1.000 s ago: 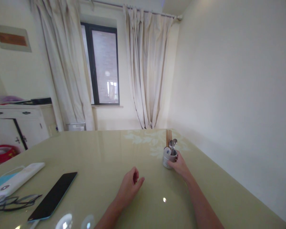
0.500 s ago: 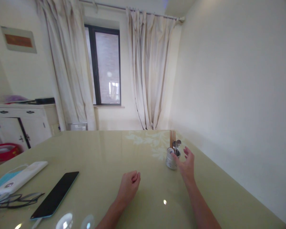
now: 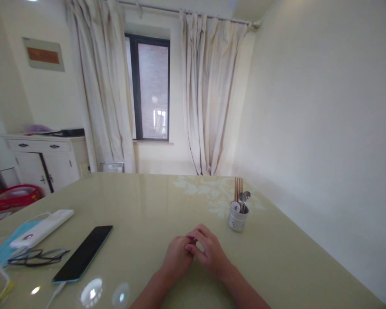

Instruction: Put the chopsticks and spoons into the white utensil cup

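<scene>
The left hand (image 3: 177,256) is curled into a loose fist, and its folded fingers hide whether there is anything inside. The right hand (image 3: 209,249) is half open, with bent fingers resting on the left hand and nothing seen in its grip. Both are low over the table (image 3: 141,206). A black phone (image 3: 83,254) lies off to the left, with glasses (image 3: 40,256) just beside it. Past the right hand, well apart from it, a gray cup (image 3: 237,222) stands upright, holding wooden chopsticks (image 3: 239,188) and shiny spoons (image 3: 242,198). Far back is a window (image 3: 153,90).
</scene>
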Action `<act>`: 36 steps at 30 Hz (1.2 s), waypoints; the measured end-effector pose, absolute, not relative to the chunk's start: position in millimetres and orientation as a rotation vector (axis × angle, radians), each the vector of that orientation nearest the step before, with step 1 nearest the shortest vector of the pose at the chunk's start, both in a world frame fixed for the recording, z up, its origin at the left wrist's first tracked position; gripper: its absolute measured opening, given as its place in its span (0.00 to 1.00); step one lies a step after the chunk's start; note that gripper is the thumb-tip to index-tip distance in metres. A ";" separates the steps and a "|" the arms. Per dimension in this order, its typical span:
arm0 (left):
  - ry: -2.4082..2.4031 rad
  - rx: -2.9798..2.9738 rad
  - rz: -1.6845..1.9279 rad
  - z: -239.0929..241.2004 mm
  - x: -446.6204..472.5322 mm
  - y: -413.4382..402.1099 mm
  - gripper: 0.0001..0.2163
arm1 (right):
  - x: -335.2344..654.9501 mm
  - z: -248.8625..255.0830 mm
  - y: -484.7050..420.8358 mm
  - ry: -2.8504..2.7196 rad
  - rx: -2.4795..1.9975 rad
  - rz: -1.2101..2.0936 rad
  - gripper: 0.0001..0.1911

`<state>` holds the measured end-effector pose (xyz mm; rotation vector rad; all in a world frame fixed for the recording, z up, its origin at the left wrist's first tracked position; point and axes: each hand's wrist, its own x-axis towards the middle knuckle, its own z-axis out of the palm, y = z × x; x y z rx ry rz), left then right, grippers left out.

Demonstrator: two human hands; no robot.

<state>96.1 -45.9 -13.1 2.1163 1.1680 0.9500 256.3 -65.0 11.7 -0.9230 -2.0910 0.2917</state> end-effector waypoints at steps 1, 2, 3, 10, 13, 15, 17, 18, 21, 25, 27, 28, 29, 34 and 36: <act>1.194 2.120 0.966 -13.6 96.7 -46.3 0.08 | 258.1 12.3 -64.7 -2.080 -0.940 0.310 0.12; 1.215 2.124 0.980 -14.3 97.3 -46.6 0.08 | 260.3 13.0 -64.3 -2.074 -0.948 0.326 0.10; 1.235 2.131 0.988 -15.1 97.9 -46.9 0.08 | 262.3 13.6 -63.8 -2.070 -0.949 0.335 0.09; 1.269 2.205 1.001 -15.5 95.7 -48.3 0.09 | 264.1 7.3 -56.1 -2.045 -0.921 0.269 0.11; 1.270 2.222 1.063 -12.6 92.6 -46.2 0.15 | 276.8 11.3 -51.6 -1.891 -0.943 0.132 0.11; 1.279 2.220 1.095 -11.5 89.7 -42.6 0.19 | 294.4 18.6 -48.7 -1.632 -1.016 0.000 0.12; 1.318 2.218 1.102 -11.9 86.3 -37.7 0.21 | 317.3 26.2 -45.0 -1.298 -1.106 -0.157 0.15; 1.346 2.218 1.100 -12.8 84.7 -35.1 0.21 | 329.6 28.9 -42.5 -1.140 -1.144 -0.214 0.19; 1.416 2.222 1.076 -17.0 81.6 -29.1 0.20 | 364.2 28.3 -30.9 -0.803 -1.255 -0.239 0.34; 1.429 2.247 1.034 -20.7 82.1 -28.0 0.17 | 390.7 11.7 -10.5 -0.738 -1.396 -0.008 0.53; 1.421 2.266 1.013 -19.9 82.9 -29.1 0.17 | 393.6 3.2 -2.7 -0.759 -1.429 0.107 0.57; 1.419 2.274 1.002 -19.0 83.1 -29.7 0.17 | 393.1 -0.1 -0.2 -0.768 -1.436 0.145 0.58; 1.419 2.279 0.988 -17.9 83.2 -30.2 0.17 | 391.9 -2.5 1.4 -0.775 -1.438 0.171 0.58; 1.404 2.294 0.985 -14.9 82.1 -31.3 0.17 | 384.8 -4.5 -1.1 -0.798 -1.443 0.270 0.53; 1.387 2.279 1.018 -15.5 82.3 -30.9 0.17 | 383.9 -2.9 -3.4 -0.802 -1.436 0.283 0.49</act>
